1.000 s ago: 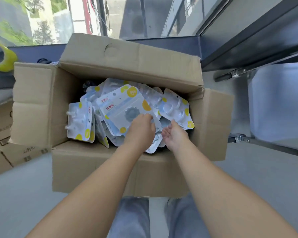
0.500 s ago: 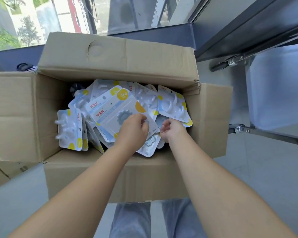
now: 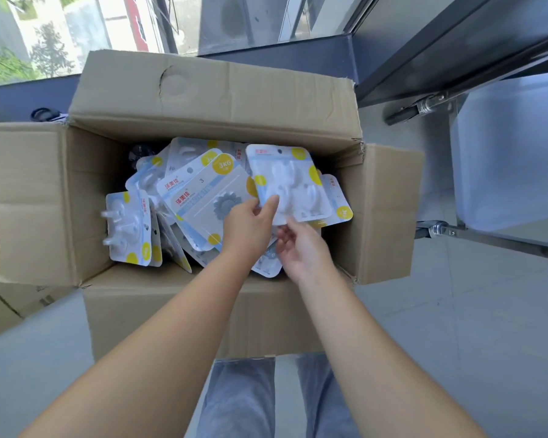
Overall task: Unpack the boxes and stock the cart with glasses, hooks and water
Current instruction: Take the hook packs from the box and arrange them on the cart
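Note:
An open cardboard box stands on the floor before me, filled with several blister packs of white hooks on white, blue and yellow cards. My left hand pinches the lower edge of one hook pack, raised above the pile. My right hand is just under that pack's bottom corner, fingers loosely curled toward it; whether it holds the pack is unclear. A larger pack marked 3KG lies on the pile to the left.
A white cart with a metal frame and casters stands to the right of the box. Flattened cardboard lies on the floor at left. Glass windows run behind the box. My legs in jeans are below.
My left hand has lifted one hook pack up out of the pile, where before both hands were sorting among the packs. The camera has moved closer to the box.

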Demonstrator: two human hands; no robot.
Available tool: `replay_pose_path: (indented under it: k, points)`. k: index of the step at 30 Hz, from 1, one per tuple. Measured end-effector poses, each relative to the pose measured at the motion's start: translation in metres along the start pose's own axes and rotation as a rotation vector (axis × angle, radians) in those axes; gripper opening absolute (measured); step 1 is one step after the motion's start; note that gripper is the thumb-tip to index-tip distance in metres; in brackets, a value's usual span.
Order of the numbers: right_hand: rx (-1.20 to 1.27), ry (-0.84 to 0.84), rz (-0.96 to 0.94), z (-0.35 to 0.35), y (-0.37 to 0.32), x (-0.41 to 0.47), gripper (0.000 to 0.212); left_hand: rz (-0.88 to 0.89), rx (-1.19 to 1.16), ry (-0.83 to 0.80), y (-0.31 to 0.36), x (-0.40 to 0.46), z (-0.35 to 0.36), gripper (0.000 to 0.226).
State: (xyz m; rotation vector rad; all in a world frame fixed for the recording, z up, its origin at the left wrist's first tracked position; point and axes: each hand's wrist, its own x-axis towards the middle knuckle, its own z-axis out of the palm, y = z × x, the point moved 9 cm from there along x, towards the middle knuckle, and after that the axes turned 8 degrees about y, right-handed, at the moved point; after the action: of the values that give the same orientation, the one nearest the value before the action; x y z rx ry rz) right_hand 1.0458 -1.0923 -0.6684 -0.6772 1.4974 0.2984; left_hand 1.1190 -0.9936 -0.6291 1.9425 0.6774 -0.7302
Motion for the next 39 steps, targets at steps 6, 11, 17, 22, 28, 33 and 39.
replay_pose_path:
  k: [6,11,17,22,28,33,39]
  points:
    - [-0.312,-0.137,-0.060,-0.014,0.027,-0.043,0.020,-0.255,-0.408,0.028,-0.015,-0.005,-0.018,0.003]
    - [-0.459,0.161,-0.230,-0.039,-0.013,-0.011,0.022,-0.187,-0.401,0.094,-0.024,0.010,-0.056,0.018]
    - [-0.714,0.257,-0.448,0.009,-0.054,0.036,0.009,-0.131,-0.378,0.135,-0.033,0.025,-0.076,0.013]
    - [-0.726,0.327,-0.193,0.021,-0.035,0.067,0.017,-0.119,-0.367,0.112,-0.042,0.028,-0.077,0.016]
    - [-0.588,0.305,-0.482,0.010,-0.066,0.044,0.024,-0.127,-0.377,0.108,-0.039,0.023,-0.086,0.016]
    - [-0.611,0.201,-0.854,-0.010,-0.134,-0.031,0.021,-0.100,-0.353,0.070,-0.020,0.011,-0.087,0.016]
    - [-1.135,-0.140,-0.985,0.024,-0.190,-0.130,0.008,-0.021,-0.143,-0.149,0.016,-0.016,-0.062,0.021]
